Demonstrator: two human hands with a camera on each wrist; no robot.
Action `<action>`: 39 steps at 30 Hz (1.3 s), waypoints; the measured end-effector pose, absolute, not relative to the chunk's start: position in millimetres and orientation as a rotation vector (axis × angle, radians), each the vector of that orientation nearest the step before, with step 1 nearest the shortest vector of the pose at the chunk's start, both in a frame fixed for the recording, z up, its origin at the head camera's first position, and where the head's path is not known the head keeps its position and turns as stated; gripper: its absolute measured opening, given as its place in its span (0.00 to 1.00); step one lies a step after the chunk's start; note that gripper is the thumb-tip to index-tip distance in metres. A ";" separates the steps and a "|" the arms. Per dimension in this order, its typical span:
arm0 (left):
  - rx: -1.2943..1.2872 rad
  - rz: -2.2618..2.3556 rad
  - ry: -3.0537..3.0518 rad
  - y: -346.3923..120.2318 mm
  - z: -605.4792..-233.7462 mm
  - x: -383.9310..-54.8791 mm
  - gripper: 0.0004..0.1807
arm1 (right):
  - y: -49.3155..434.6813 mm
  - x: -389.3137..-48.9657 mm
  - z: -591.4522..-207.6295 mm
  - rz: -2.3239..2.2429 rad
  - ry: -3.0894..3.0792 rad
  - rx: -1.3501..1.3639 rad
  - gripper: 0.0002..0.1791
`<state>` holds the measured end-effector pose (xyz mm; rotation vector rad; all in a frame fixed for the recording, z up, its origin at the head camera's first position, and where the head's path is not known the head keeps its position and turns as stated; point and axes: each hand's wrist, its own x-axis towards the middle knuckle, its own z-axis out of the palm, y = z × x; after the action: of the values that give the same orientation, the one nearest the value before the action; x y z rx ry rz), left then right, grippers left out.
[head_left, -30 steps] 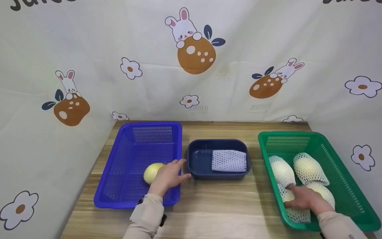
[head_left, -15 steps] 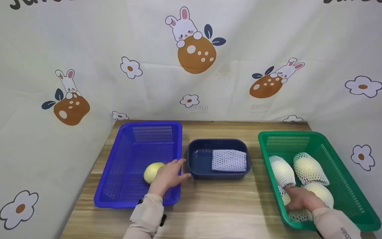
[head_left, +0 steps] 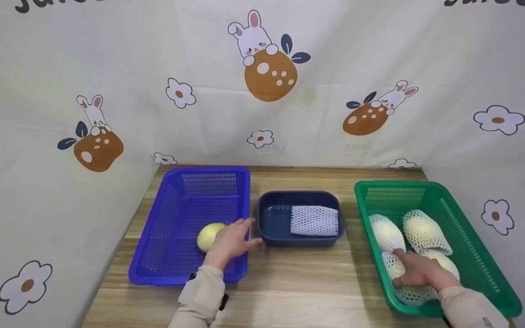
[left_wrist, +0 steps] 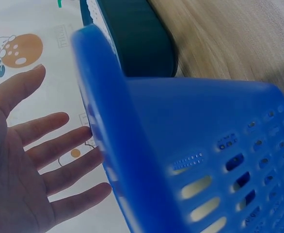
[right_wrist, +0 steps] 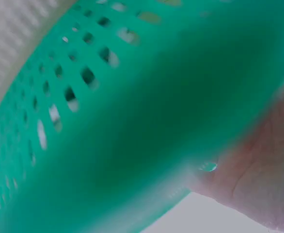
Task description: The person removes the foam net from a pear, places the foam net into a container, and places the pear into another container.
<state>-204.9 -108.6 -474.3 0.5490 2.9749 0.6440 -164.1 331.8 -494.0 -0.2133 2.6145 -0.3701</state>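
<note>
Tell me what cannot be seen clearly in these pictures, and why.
Head: yellow fruit, partly hidden by left grip.
Head: nearest netted fruit, partly hidden by right grip.
Left wrist: dark tray, cut off by top edge.
Right wrist: much of right grip, behind blurred green basket.

The blue basket (head_left: 189, 214) is violet-tinged, the green basket (head_left: 471, 259) emerald, the box (head_left: 276, 223) navy. The bare fruit (head_left: 208, 237) is yellow-green, the wrapped fruit (head_left: 422, 230) cream under white mesh. Tan grain streaks the table (head_left: 299, 282); rabbits (head_left: 252, 42) dot the off-white backdrop (head_left: 217, 123).
</note>
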 end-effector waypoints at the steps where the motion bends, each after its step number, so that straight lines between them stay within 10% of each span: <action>1: 0.548 0.642 2.975 -108.6 -474.6 -205.1 0.31 | 332.9 -163.9 -491.2 -0.385 2.629 -0.229 0.46; 24: 0.542 0.633 2.973 -109.2 -474.5 -204.8 0.32 | 280.2 -167.3 -404.4 -0.511 2.931 -0.596 0.43; 39: 0.574 0.624 2.990 -108.7 -476.3 -203.4 0.31 | 197.1 -171.7 -454.4 -0.504 3.013 -1.070 0.48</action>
<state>-203.4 -108.7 -476.3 0.5739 2.9902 0.6238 -171.7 197.1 -454.4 -1.0698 3.0135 -0.5038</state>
